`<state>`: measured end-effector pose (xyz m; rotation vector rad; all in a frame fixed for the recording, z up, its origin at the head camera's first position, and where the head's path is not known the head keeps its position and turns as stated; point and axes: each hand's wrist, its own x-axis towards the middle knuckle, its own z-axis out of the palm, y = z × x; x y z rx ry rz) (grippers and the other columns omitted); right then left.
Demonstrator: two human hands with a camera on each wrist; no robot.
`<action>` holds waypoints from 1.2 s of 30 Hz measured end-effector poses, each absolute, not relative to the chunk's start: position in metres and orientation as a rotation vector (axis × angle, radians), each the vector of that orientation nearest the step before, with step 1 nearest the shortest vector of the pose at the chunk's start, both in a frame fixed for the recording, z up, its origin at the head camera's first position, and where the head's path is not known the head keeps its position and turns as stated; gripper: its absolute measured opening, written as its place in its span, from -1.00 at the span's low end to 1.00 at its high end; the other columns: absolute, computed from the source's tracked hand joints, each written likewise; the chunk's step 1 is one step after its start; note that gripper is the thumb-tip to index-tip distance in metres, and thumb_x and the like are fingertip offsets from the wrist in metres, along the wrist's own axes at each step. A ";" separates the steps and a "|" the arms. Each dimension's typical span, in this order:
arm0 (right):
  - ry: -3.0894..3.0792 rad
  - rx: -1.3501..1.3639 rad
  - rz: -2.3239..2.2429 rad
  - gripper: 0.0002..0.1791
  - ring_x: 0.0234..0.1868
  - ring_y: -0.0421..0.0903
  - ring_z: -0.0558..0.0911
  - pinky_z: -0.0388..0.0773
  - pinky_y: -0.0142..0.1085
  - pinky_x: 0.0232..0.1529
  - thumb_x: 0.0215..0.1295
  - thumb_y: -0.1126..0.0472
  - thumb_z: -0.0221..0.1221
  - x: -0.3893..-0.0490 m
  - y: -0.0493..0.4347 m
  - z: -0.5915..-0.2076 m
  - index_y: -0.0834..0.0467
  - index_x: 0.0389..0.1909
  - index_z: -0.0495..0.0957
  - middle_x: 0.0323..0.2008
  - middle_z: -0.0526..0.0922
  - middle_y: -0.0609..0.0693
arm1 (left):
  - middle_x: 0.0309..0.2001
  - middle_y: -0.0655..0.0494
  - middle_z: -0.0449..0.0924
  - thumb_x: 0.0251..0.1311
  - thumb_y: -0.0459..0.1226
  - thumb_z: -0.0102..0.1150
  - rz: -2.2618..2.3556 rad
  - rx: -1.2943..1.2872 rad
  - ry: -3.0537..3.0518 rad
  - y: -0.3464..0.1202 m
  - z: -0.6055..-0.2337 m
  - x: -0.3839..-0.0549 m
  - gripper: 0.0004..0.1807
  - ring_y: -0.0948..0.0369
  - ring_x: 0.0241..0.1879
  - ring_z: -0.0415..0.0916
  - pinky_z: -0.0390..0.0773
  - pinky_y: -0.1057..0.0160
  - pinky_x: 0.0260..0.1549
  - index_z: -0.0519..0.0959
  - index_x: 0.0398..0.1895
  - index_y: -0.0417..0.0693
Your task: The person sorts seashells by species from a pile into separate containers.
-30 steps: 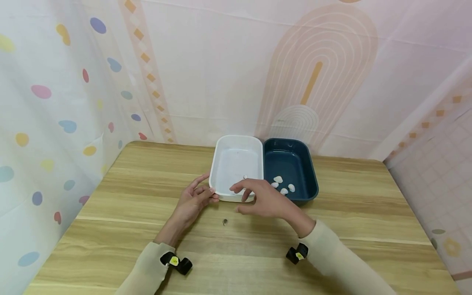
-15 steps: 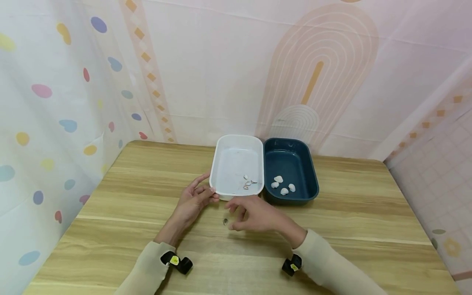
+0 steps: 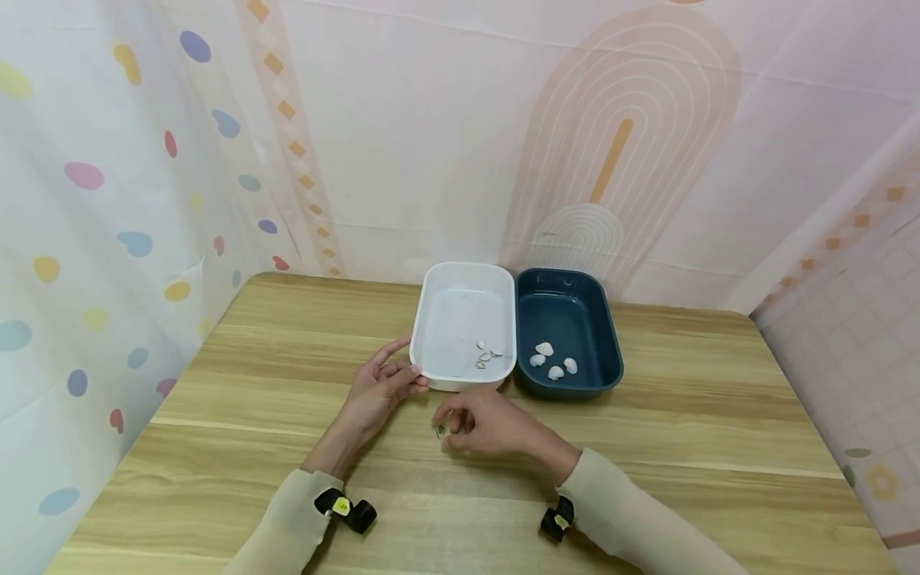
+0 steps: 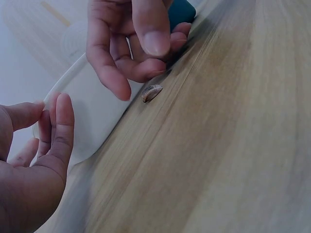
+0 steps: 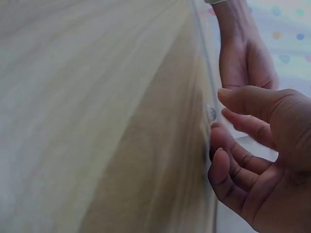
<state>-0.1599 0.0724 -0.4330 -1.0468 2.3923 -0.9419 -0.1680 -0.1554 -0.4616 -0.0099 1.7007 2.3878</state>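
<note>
My left hand (image 3: pixel 377 398) grips the near left corner of a white baking dish (image 3: pixel 463 319), thumb at the rim and fingers along the wall. A small striped seashell (image 4: pixel 152 92) lies on the wooden table in front of that dish. Close over it reaches my right hand (image 3: pixel 492 423), its thumb and forefinger spread on either side of the shell, with a gap between the fingertips and nothing held. In the right wrist view the seashell (image 5: pixel 211 113) shows just past the thumb tip. Several small shells (image 3: pixel 485 357) lie inside the white dish, near its front right.
A dark blue dish (image 3: pixel 571 319) stands against the right side of the white one, with several white seashells (image 3: pixel 556 372) in it. Behind the wooden table (image 3: pixel 690 447) hangs a patterned curtain (image 3: pixel 402 144). Black wrist cameras (image 3: pixel 348 511) sit on both sleeves.
My right hand has come back from over the front of the white dish, down and left to the shell on the table. The left hand keeps its grip on the dish.
</note>
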 end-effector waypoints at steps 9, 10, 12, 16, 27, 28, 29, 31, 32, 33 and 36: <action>2.411 -1.057 -0.933 -0.80 -0.41 -0.38 0.51 0.52 -0.56 -0.39 0.30 0.30 0.33 -0.165 0.072 -0.441 0.01 -0.11 0.78 -0.44 0.64 -0.20 | -0.28 0.12 0.66 0.42 -0.49 0.13 2.396 0.012 1.699 -0.155 -0.462 -0.169 -0.27 0.26 -0.29 0.71 0.82 0.33 -0.12 0.15 0.59 -0.07; 2.416 -1.057 -0.932 -0.80 -0.42 -0.38 0.51 0.51 -0.56 -0.40 0.30 0.29 0.33 -0.165 0.072 -0.440 0.01 -0.12 0.78 -0.45 0.64 -0.20 | -0.28 0.12 0.66 0.42 -0.49 0.13 2.396 0.013 1.700 -0.154 -0.461 -0.169 -0.28 0.26 -0.29 0.71 0.82 0.33 -0.12 0.16 0.59 -0.06; 2.423 -1.062 -0.933 -0.82 -0.43 -0.37 0.50 0.50 -0.56 -0.42 0.30 0.29 0.34 -0.166 0.072 -0.440 0.02 -0.14 0.78 -0.46 0.63 -0.19 | -0.28 0.13 0.66 0.42 -0.49 0.13 2.395 0.012 1.701 -0.154 -0.461 -0.170 -0.28 0.26 -0.29 0.71 0.82 0.34 -0.12 0.16 0.59 -0.07; 2.443 -1.081 -0.924 -0.85 -0.44 -0.37 0.50 0.48 -0.55 -0.42 0.31 0.27 0.35 -0.166 0.072 -0.440 0.03 -0.16 0.79 -0.48 0.64 -0.19 | -0.29 0.13 0.66 0.42 -0.49 0.12 2.393 0.011 1.701 -0.154 -0.460 -0.170 -0.28 0.26 -0.29 0.71 0.82 0.34 -0.13 0.15 0.59 -0.07; 2.484 -1.070 -0.875 -0.83 -0.42 -0.39 0.45 0.45 -0.56 -0.46 0.30 0.16 0.40 -0.165 0.074 -0.441 -0.03 -0.11 0.83 -0.45 0.63 -0.21 | -0.27 0.11 0.66 0.43 -0.48 0.13 2.386 0.007 1.709 -0.154 -0.460 -0.168 -0.27 0.26 -0.29 0.71 0.82 0.33 -0.13 0.13 0.60 -0.08; 2.481 -1.070 -0.877 -0.83 -0.43 -0.39 0.45 0.45 -0.56 -0.46 0.30 0.16 0.40 -0.165 0.074 -0.441 -0.03 -0.11 0.83 -0.45 0.63 -0.21 | -0.27 0.11 0.66 0.43 -0.47 0.13 2.385 0.007 1.710 -0.154 -0.460 -0.168 -0.26 0.26 -0.29 0.71 0.82 0.34 -0.13 0.12 0.60 -0.09; 2.477 -1.069 -0.879 -0.83 -0.43 -0.39 0.45 0.45 -0.56 -0.46 0.30 0.16 0.40 -0.165 0.074 -0.441 -0.03 -0.11 0.83 -0.45 0.63 -0.21 | -0.27 0.11 0.66 0.43 -0.47 0.13 2.384 0.007 1.711 -0.154 -0.459 -0.168 -0.26 0.26 -0.29 0.71 0.82 0.34 -0.13 0.12 0.60 -0.09; 2.470 -1.072 -0.885 -0.83 -0.42 -0.39 0.45 0.46 -0.56 -0.46 0.30 0.16 0.41 -0.165 0.074 -0.442 -0.02 -0.11 0.82 -0.45 0.63 -0.21 | -0.27 0.11 0.66 0.43 -0.47 0.13 2.381 0.007 1.714 -0.154 -0.459 -0.168 -0.26 0.26 -0.29 0.71 0.82 0.34 -0.13 0.11 0.61 -0.09; 2.467 -1.074 -0.890 -0.83 -0.42 -0.39 0.46 0.47 -0.56 -0.45 0.30 0.17 0.41 -0.165 0.074 -0.442 -0.02 -0.11 0.82 -0.45 0.64 -0.21 | -0.27 0.12 0.66 0.43 -0.48 0.12 2.380 0.006 1.715 -0.154 -0.459 -0.168 -0.26 0.26 -0.29 0.71 0.82 0.34 -0.13 0.11 0.61 -0.09; 2.461 -1.073 -0.897 -0.83 -0.41 -0.39 0.47 0.48 -0.56 -0.43 0.30 0.17 0.40 -0.165 0.075 -0.442 -0.01 -0.11 0.82 -0.44 0.64 -0.21 | -0.28 0.12 0.66 0.43 -0.48 0.12 2.379 0.003 1.718 -0.154 -0.459 -0.167 -0.26 0.26 -0.29 0.71 0.82 0.34 -0.13 0.11 0.61 -0.09; 2.450 -1.072 -0.924 -0.86 -0.37 -0.38 0.51 0.54 -0.57 -0.37 0.30 0.20 0.40 -0.164 0.076 -0.442 0.02 -0.15 0.81 -0.40 0.66 -0.21 | -0.29 0.14 0.65 0.43 -0.49 0.12 2.375 0.001 1.721 -0.154 -0.460 -0.168 -0.27 0.26 -0.29 0.71 0.82 0.34 -0.13 0.12 0.60 -0.08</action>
